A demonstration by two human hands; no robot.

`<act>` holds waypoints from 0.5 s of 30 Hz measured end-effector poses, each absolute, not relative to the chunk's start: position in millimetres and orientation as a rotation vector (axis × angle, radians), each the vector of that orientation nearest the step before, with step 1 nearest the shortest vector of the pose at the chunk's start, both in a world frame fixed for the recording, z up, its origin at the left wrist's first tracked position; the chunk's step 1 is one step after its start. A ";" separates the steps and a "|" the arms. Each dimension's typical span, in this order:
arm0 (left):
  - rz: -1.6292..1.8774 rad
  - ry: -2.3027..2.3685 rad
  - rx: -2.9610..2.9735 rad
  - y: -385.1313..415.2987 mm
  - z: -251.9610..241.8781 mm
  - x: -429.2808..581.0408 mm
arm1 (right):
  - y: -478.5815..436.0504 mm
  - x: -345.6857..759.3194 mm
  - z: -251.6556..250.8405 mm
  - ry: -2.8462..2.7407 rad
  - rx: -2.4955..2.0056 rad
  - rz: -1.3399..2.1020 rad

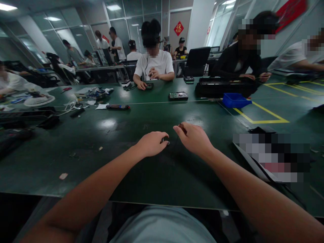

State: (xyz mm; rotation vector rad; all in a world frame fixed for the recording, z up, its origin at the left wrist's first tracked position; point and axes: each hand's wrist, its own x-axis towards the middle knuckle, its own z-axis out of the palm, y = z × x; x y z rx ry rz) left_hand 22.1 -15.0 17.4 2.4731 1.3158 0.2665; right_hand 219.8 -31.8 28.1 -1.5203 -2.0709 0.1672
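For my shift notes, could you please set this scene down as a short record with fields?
Left hand: curled at a small silvery item, too small to identify
Right hand: holding a reddish-brown handle; thin dark shaft points down
Surface: green table
Ahead: circuit-board device, lying flat
Ahead right: blue tray at a yellow outline
Ahead left: pen-like tool next to white paper
Opposite: person in a white shirt, touching a dark device

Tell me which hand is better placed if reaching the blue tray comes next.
Likely your right hand: it's nearer the blue tray, ahead on that side, though it grips a brown object. Your left hand is farther away.
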 end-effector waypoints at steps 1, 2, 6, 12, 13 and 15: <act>0.214 1.329 2.506 -13.3 15.5 23.9 | -31.9 219.7 28.1 -2.071 -1.517 0.176; 0.169 1.335 2.538 -11.9 13.6 25.8 | -31.9 219.8 28.1 -2.067 -1.518 0.184; 0.070 1.338 2.640 -9.8 6.3 32.3 | -31.3 220.1 27.8 -2.061 -1.511 0.188; 0.240 1.331 2.533 -0.3 11.6 19.6 | -31.7 220.1 28.1 -2.059 -1.507 0.201; 0.332 1.325 2.484 4.9 14.7 12.9 | -31.9 220.1 28.4 -2.058 -1.506 0.201; 0.565 1.343 2.357 18.3 22.1 -4.7 | -32.4 220.1 29.1 -2.050 -1.506 0.209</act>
